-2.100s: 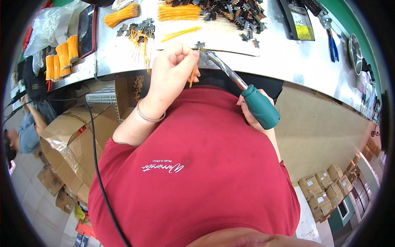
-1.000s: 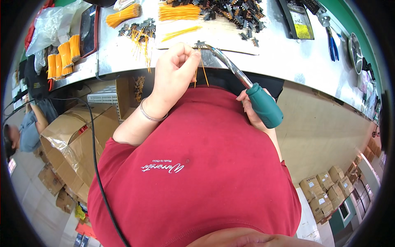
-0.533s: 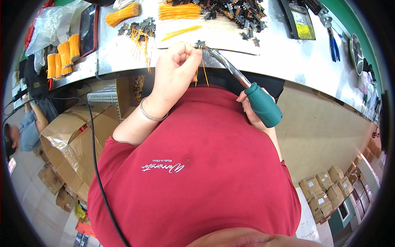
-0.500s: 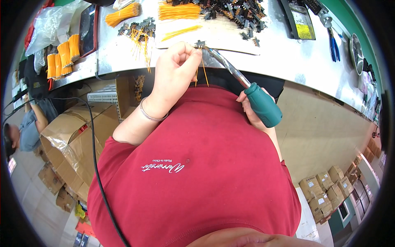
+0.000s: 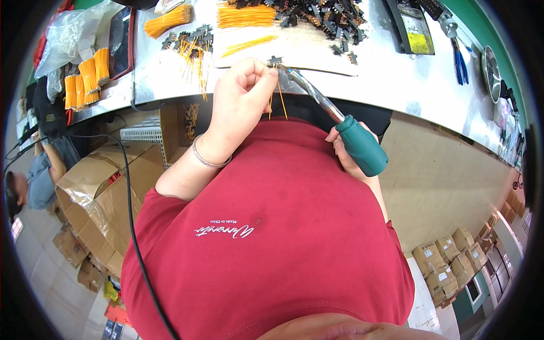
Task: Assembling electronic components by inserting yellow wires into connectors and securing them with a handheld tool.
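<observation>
Near the table's front edge, my left hand (image 5: pixel 241 93) is closed in a pinch on a thin yellow wire (image 5: pixel 282 102); a second wire hangs beside it. Just past my fingertips sits a small black switch (image 5: pixel 275 60) with metal pins. My right hand (image 5: pixel 347 154) is wrapped round the green handle of a soldering iron (image 5: pixel 362 144), its palm mostly hidden by the handle. The iron's metal tip reaches up left to the switch's pins, by my left fingertips; I cannot tell whether it touches them.
A pale board (image 5: pixel 317 63) carries loose yellow wires (image 5: pixel 249 45), a wire bundle (image 5: pixel 246 16) and a heap of black switches (image 5: pixel 334 20). Wired switches (image 5: pixel 195 42) lie left of it. At right are a black tray with a yellow sponge (image 5: pixel 418 43) and blue-handled pliers (image 5: pixel 460 65). A black cable (image 5: pixel 131 209) crosses my left side.
Almost nothing differs. The soldering iron has shifted very slightly; my left hand keeps its pinch on the wire in the same place.
</observation>
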Demonstrator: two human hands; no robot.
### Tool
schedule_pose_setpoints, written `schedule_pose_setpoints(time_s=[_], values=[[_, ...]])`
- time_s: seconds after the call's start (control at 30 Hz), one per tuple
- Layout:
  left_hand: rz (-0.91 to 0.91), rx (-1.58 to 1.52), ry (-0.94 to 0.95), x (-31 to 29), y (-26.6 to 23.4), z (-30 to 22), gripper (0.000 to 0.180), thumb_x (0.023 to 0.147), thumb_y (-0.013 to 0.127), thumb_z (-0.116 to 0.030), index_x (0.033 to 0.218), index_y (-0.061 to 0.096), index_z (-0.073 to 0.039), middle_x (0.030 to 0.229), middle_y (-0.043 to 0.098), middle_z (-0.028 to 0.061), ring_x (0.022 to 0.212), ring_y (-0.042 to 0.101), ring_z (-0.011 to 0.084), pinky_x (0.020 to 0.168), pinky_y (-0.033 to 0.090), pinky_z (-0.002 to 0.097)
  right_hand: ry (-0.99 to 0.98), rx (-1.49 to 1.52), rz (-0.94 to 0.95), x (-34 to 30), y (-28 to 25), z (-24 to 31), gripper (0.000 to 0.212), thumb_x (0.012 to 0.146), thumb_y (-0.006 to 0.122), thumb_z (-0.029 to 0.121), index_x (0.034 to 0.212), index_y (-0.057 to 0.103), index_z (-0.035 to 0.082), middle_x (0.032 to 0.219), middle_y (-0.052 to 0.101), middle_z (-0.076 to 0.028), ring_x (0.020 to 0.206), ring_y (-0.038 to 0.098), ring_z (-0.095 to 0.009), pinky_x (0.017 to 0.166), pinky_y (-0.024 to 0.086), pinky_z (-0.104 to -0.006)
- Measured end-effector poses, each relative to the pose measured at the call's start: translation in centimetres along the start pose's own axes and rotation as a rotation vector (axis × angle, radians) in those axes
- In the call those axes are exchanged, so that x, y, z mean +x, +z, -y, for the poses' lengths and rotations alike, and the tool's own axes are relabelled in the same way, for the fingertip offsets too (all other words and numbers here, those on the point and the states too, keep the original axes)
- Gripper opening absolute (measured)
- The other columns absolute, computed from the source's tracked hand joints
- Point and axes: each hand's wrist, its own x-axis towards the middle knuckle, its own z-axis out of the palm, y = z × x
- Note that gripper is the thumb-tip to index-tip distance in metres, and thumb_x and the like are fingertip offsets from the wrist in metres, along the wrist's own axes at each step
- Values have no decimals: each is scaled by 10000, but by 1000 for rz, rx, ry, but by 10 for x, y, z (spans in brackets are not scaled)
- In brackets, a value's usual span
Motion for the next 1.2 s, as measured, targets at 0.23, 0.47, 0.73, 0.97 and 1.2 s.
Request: schedule_pose_setpoints(time_s=[0.23, 0.47, 0.73, 0.97, 1.2], values=[[-11, -2, -9, 0, 0, 1, 173, 945, 585, -116, 795, 572, -29, 580, 552, -27, 475, 474, 23, 450, 365, 192, 116, 116, -55, -8, -1, -12, 173, 763, 652, -39, 879, 667, 87, 796, 654, -50, 666, 627, -203, 597, 508, -305], [-13, -1, -12, 1, 1, 0, 161, 942, 586, -109, 804, 574, -28, 583, 553, -29, 478, 475, 22, 451, 366, 193, 74, 537, -349, 11, -15, -5, 58, 815, 557, -23, 834, 557, 32, 812, 645, -67, 589, 521, -93, 552, 443, -248], [12, 8, -2, -2, -2, 1, 146, 944, 589, -105, 819, 574, -31, 616, 556, -33, 508, 484, 21, 477, 382, 186, -129, 551, -417, 35, -39, -26, 54, 912, 529, 34, 930, 527, -17, 807, 609, -174, 532, 480, -116, 535, 446, -258], [7, 27, 14, -9, -28, -12, 88, 958, 564, -69, 877, 568, -38, 669, 552, -30, 547, 489, 26, 504, 382, 173, 2, 393, -448, 31, -31, -22, 195, 856, 570, -84, 1040, 556, -21, 764, 596, -107, 585, 519, -112, 556, 449, -237], [-402, 593, 291, 15, -78, -20, 126, 886, 653, -95, 813, 620, 1, 629, 607, 16, 567, 555, 62, 528, 439, 233, 17, 478, -492, 30, -27, -19, 168, 860, 574, -51, 1021, 549, -12, 775, 592, -102, 599, 519, -110, 570, 452, -237]])
